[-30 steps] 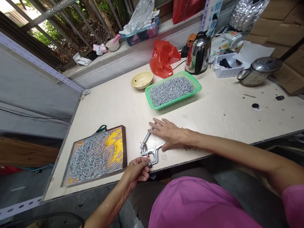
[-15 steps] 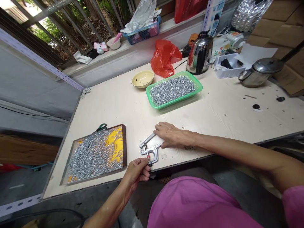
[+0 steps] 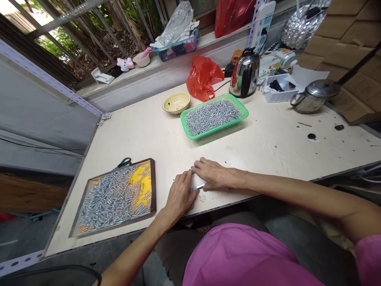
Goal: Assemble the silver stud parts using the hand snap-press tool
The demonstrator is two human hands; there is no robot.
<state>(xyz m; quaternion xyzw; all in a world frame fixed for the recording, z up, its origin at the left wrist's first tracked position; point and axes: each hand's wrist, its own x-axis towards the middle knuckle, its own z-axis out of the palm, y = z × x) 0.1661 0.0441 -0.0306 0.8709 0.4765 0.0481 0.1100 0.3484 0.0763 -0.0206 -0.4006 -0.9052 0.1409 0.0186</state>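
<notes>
a bright pink plain fabric top (image 3: 238,254) fills the picture at six o'clock, and its short pink sleeve (image 3: 369,254) shows at four o'clock. dark grey trousers (image 3: 175,246) cover the lap at seven o'clock. the forearms, the left hand (image 3: 180,193) and the right hand (image 3: 212,174) are bare.

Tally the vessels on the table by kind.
Baskets: 2, the green basket and the white basket
Trays: 1, the brown-framed tray
Bowls: 1, the cream bowl
Kettles: 1, the steel kettle
Pots: 1, the lidded pot
Total: 6
</notes>
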